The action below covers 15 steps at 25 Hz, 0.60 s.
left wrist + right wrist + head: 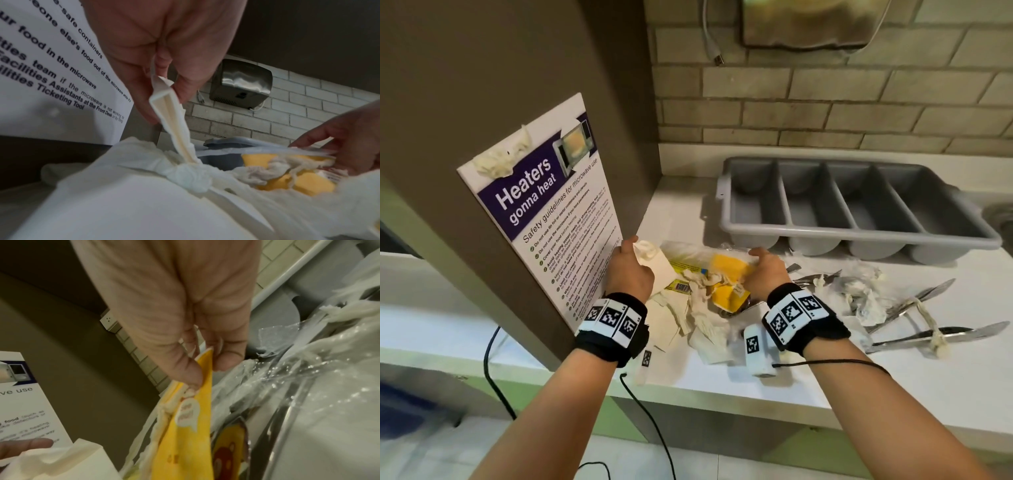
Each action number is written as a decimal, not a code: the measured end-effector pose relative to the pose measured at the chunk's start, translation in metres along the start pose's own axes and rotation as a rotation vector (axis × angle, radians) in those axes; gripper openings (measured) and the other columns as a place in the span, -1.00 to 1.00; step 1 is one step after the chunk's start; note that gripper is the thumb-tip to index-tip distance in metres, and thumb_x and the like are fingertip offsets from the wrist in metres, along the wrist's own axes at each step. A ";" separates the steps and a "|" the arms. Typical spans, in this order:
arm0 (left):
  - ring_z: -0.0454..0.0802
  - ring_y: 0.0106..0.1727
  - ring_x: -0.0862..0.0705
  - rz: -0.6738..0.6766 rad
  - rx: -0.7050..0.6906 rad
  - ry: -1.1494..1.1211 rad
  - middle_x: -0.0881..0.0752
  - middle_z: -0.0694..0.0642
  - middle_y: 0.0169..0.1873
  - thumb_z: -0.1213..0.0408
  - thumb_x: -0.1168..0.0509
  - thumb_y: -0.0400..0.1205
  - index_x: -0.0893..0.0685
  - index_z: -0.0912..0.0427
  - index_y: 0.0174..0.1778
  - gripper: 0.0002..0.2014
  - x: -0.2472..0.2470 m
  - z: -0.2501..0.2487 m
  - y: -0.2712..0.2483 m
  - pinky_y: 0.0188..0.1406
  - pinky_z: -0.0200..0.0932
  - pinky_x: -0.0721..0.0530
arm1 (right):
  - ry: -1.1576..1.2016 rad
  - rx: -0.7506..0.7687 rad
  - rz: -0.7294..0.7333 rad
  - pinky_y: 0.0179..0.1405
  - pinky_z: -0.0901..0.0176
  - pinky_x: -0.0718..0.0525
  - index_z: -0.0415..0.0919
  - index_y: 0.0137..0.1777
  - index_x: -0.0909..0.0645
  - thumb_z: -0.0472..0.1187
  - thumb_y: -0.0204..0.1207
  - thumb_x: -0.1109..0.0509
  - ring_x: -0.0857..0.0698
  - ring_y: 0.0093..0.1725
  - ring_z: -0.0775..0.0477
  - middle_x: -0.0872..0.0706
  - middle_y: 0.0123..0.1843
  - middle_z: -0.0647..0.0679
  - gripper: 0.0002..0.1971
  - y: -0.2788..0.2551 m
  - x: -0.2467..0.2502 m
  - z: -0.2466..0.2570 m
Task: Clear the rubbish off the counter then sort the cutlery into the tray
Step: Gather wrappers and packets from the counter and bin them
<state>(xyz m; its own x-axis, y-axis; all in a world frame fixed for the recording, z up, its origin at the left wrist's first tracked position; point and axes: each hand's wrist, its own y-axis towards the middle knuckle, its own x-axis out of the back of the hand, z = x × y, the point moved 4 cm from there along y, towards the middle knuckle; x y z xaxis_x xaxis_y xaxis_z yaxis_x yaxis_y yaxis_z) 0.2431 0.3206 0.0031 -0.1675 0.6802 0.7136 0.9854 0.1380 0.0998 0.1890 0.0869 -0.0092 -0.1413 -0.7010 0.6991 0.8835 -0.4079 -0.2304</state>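
A heap of rubbish lies on the white counter [825, 383]: cream paper napkins [671, 318], a yellow wrapper [729, 270] and clear plastic film [688, 250]. My left hand [628, 263] pinches a folded white napkin [170, 112] at the heap's left side, between thumb and fingers. My right hand [765, 270] pinches the top edge of the yellow wrapper [193, 426], thumb against fingers. Right of the heap, forks and knives [921, 308] lie mixed with torn paper. Behind them stands the grey four-compartment cutlery tray [859, 236], with nothing in it.
A brown cabinet side [517, 85] with a microwave safety poster [544, 212] stands close on my left. A brick wall [859, 102] with a metal dispenser [240, 82] is behind. A black cable [493, 377] hangs off the counter's front edge.
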 end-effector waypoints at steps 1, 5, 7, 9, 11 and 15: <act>0.32 0.33 -0.54 -0.010 -0.014 -0.008 -0.57 0.34 0.29 0.59 -0.15 0.47 -0.44 0.20 0.40 -0.45 0.001 -0.002 -0.001 0.34 0.12 -0.55 | 0.020 0.017 -0.013 0.17 0.18 -0.58 -0.18 0.39 -0.43 -0.48 0.42 -0.32 -0.62 0.29 -0.22 -0.65 0.29 -0.26 -0.48 -0.001 0.002 -0.001; 0.33 0.32 -0.54 -0.011 -0.024 0.015 -0.56 0.34 0.29 0.56 -0.19 0.47 -0.43 0.17 0.40 -0.46 0.003 -0.004 -0.005 0.32 0.14 -0.56 | 0.076 0.043 0.019 -0.04 0.24 -0.54 0.00 0.47 -0.35 -0.45 0.40 -0.28 -0.61 0.26 -0.24 -0.54 0.35 -0.29 -0.36 -0.005 0.003 -0.004; 0.31 0.33 -0.54 0.007 -0.011 0.009 -0.57 0.31 0.30 0.56 -0.19 0.47 -0.43 0.15 0.40 -0.45 0.001 -0.004 -0.006 0.32 0.13 -0.57 | 0.147 -0.008 0.086 -0.01 0.18 -0.62 0.13 0.45 -0.35 -0.34 0.35 -0.27 -0.62 0.24 -0.22 -0.48 0.40 -0.24 -0.34 -0.004 -0.002 -0.007; 0.29 0.33 -0.55 0.011 0.000 -0.012 -0.58 0.30 0.30 0.56 -0.19 0.47 -0.44 0.15 0.39 -0.46 0.000 -0.005 -0.007 0.32 0.12 -0.56 | 0.209 -0.071 0.093 0.14 0.04 -0.70 0.14 0.37 -0.42 -0.19 0.29 -0.30 -0.66 0.17 -0.23 -0.51 0.38 -0.23 -0.42 -0.004 -0.006 -0.005; 0.29 0.32 -0.56 0.007 0.008 -0.024 -0.59 0.30 0.29 0.56 -0.19 0.47 -0.44 0.17 0.38 -0.47 0.001 -0.006 -0.010 0.32 0.12 -0.56 | 0.183 -0.095 0.033 0.22 -0.03 -0.68 -0.01 0.40 -0.42 -0.13 0.39 -0.37 -0.67 0.18 -0.25 -0.53 0.36 -0.26 -0.47 -0.003 -0.006 -0.002; 0.30 0.32 -0.55 -0.002 0.000 -0.060 -0.59 0.34 0.28 0.57 -0.20 0.46 -0.45 0.20 0.36 -0.48 0.004 -0.008 -0.015 0.32 0.09 -0.55 | 0.111 -0.106 -0.002 0.34 -0.07 -0.62 -0.25 0.38 -0.47 -0.33 0.45 -0.40 -0.62 0.32 -0.25 -0.61 0.36 -0.27 -0.52 -0.001 -0.007 0.003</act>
<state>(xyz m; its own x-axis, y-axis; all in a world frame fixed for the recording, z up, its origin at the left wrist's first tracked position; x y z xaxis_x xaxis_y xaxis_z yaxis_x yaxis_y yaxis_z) 0.2282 0.3160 0.0101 -0.1708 0.7219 0.6706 0.9851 0.1390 0.1013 0.1909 0.0939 -0.0119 -0.1972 -0.7582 0.6215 0.8320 -0.4647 -0.3029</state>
